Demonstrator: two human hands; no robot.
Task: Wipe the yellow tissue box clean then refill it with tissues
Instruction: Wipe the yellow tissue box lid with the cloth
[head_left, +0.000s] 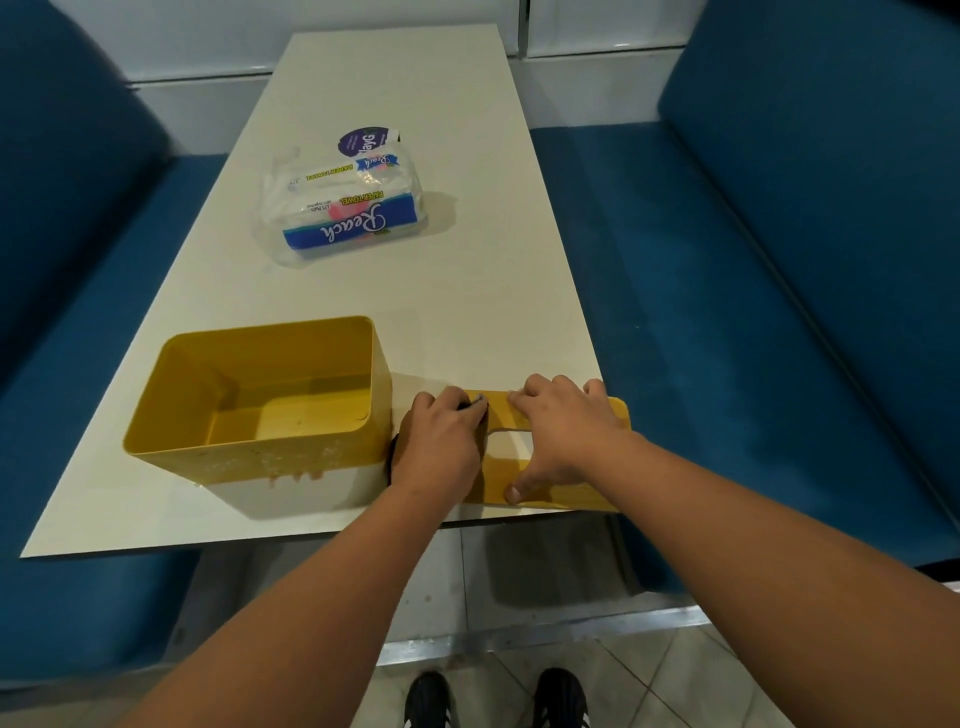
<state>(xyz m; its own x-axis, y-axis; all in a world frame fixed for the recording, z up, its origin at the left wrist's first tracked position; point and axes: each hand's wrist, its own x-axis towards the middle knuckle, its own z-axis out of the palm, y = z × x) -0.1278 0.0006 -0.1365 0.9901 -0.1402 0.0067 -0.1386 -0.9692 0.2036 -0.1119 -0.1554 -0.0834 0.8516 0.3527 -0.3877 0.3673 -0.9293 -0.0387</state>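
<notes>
The table (467, 312) fills the centre. The yellow tissue box (260, 447) stands open at lower left; its lid (613, 415) overhangs the near edge. The right hand (566, 431) presses flat; the left hand (441, 447) pinches a dark cloth (475, 401). Hard wiping could slide the lid off.

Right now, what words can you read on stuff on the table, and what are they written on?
"Reach": big white letters on the blue band of the clear plastic paper towel pack, upside down from here; again smaller near its far end.
"PAPER TOWEL": on the yellow strips of that pack, twice.
A number beginning "175" and the small print: too blurred to read surely.
Round purple label behind the pack: letters partly hidden, unreadable.
Open yellow plastic tissue box and flat yellow lid: no text.
</notes>
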